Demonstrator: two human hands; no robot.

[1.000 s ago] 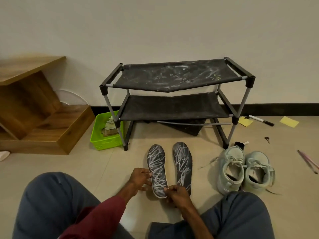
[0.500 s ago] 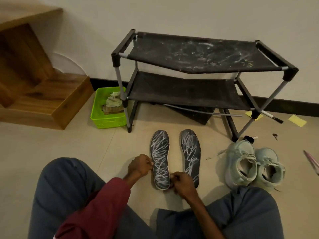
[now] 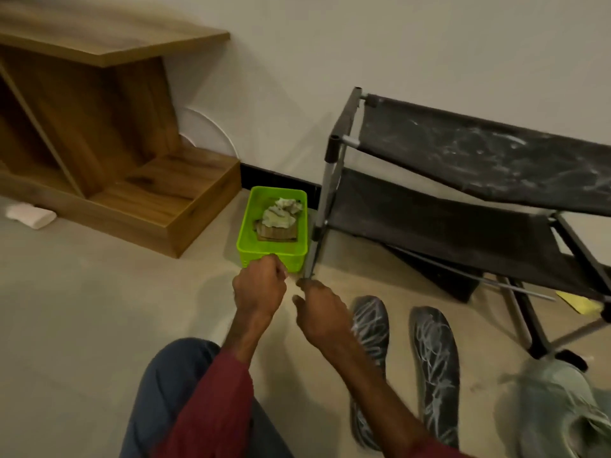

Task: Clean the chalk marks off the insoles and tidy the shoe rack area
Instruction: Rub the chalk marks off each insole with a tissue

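On the beige floor (image 3: 82, 325), a black rack (image 3: 463, 180) stands against the wall, with a green basket (image 3: 246, 239) of crumpled rags (image 3: 281, 214) just beside its left leg. Both chalk-scribbled insoles (image 3: 434, 365) lie flat before the rack, untouched. The left hand (image 3: 259, 289) is loosely curled at the basket's near rim, and the right hand (image 3: 319, 312) hovers beside it, fingers half-bent (neither visibly holds anything).

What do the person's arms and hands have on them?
Both hands, left and right, are bare: no gloves, and no rings or watch that I can see. Dark red sleeves are pushed up, leaving the forearms uncovered. Blue-grey trousers show below.
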